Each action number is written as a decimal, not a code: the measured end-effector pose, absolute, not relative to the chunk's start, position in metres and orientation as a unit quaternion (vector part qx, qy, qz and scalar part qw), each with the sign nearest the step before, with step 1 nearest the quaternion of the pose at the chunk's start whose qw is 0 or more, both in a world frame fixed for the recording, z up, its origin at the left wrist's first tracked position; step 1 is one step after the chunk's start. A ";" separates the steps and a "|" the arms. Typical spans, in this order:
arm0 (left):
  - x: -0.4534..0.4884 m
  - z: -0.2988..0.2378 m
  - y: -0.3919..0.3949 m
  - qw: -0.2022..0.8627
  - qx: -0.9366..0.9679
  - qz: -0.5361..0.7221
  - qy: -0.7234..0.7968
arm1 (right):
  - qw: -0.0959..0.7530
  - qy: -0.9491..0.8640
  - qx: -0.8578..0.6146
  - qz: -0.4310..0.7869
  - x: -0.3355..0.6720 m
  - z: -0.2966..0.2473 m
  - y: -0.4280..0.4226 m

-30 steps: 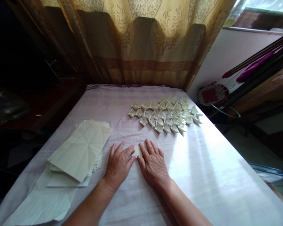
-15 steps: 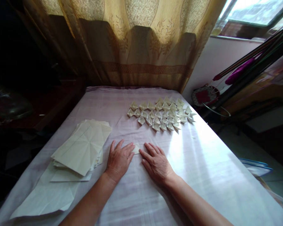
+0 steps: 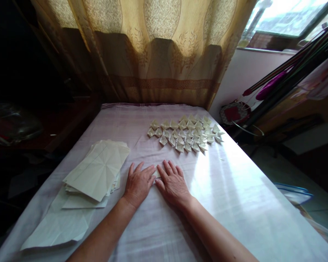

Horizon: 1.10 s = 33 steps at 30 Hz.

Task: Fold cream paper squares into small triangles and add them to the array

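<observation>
A small folded piece of paper (image 3: 157,175) lies flat on the cloth-covered table, mostly hidden beneath my fingers. My left hand (image 3: 139,183) rests palm down with its fingers spread, the fingertips on the paper's left side. From the other side my right hand (image 3: 172,183) lies flat over the paper's right part, fingers stretched forward. To the left is a stack of creased cream paper sheets (image 3: 100,171). Several folded paper boats (image 3: 180,135) with pointed tips stand close together in rows beyond my right hand.
The pale sheet (image 3: 199,218) covers the table. A gold curtain (image 3: 164,62) hangs at the far edge. A dark side table (image 3: 71,127) stands left. On the right are slanted poles (image 3: 284,62), a patterned bag (image 3: 235,112) and a blue-edged item (image 3: 293,192) below the edge.
My right hand has slid left onto the small paper, closing the gap to my left hand. The left hand stays nearly in place. The view has shifted slightly.
</observation>
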State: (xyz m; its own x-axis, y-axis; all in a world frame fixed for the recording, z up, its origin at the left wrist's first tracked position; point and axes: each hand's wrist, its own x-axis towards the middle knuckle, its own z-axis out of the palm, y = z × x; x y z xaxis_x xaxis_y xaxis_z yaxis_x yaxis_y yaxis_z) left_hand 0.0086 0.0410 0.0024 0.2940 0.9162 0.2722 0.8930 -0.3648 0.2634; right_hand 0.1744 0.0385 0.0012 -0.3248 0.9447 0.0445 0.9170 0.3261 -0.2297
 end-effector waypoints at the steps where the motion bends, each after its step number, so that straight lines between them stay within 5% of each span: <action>1: 0.008 0.002 0.041 0.029 0.804 0.193 0.562 | 0.086 -0.807 -0.579 0.081 0.174 0.000 0.039; 33: -0.007 -0.002 -0.002 -0.002 0.864 0.194 0.465 | 0.093 -0.808 -0.576 0.082 0.192 0.000 0.003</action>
State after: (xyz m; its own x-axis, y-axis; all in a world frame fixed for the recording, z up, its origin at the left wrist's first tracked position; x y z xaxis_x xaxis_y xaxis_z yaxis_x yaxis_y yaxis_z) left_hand -0.0069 -0.0018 -0.0024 0.4931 0.8019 0.3373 0.8036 -0.5684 0.1764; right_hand 0.1919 0.0026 0.0001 -0.3181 0.9464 0.0554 0.9159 0.3219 -0.2399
